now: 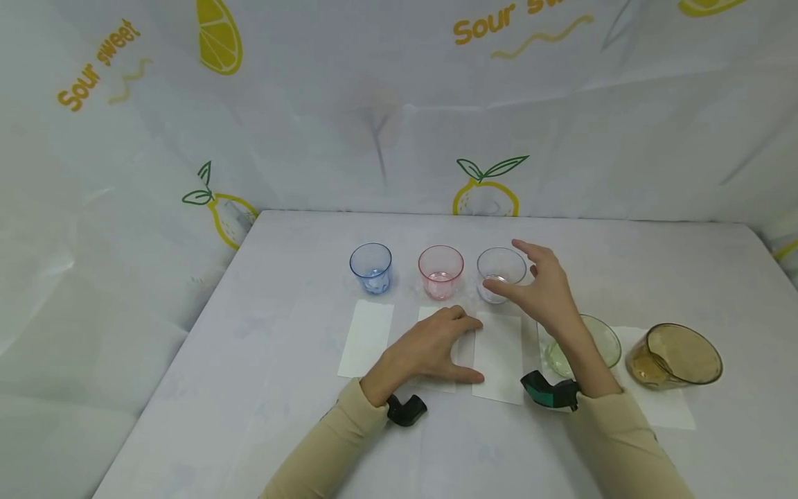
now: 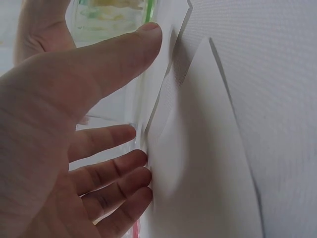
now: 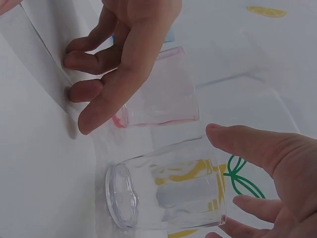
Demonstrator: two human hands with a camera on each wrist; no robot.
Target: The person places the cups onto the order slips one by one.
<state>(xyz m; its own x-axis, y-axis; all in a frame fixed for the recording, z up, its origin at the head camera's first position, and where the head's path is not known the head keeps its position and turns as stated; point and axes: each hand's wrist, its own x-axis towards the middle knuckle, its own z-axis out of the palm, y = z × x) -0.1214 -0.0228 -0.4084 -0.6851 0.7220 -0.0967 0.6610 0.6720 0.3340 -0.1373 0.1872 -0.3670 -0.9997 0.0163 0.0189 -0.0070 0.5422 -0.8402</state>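
Observation:
My right hand (image 1: pixel 548 294) is spread around the upper part of a clear glass (image 3: pixel 168 188), thumb on one side and fingers on the other. In the right wrist view the thumb tip lies close to the rim; whether it touches I cannot tell. My left hand (image 1: pixel 430 343) hovers low over the white paper rectangles, thumb and fingers apart with nothing between them. It partly covers the middle paper (image 1: pixel 430 385), and its fingertips reach the edge of the right-hand paper (image 1: pixel 497 360). To the left of the clear glass stand a pink glass (image 1: pixel 440 267) and a blue glass (image 1: pixel 372 269).
A green glass (image 1: pixel 607 339), partly behind my right forearm, and a larger amber glass (image 1: pixel 676 353) stand on white paper at the right. Another paper rectangle (image 1: pixel 366 339) lies before the blue glass. A lemon-printed cloth (image 1: pixel 349 138) hangs behind the table.

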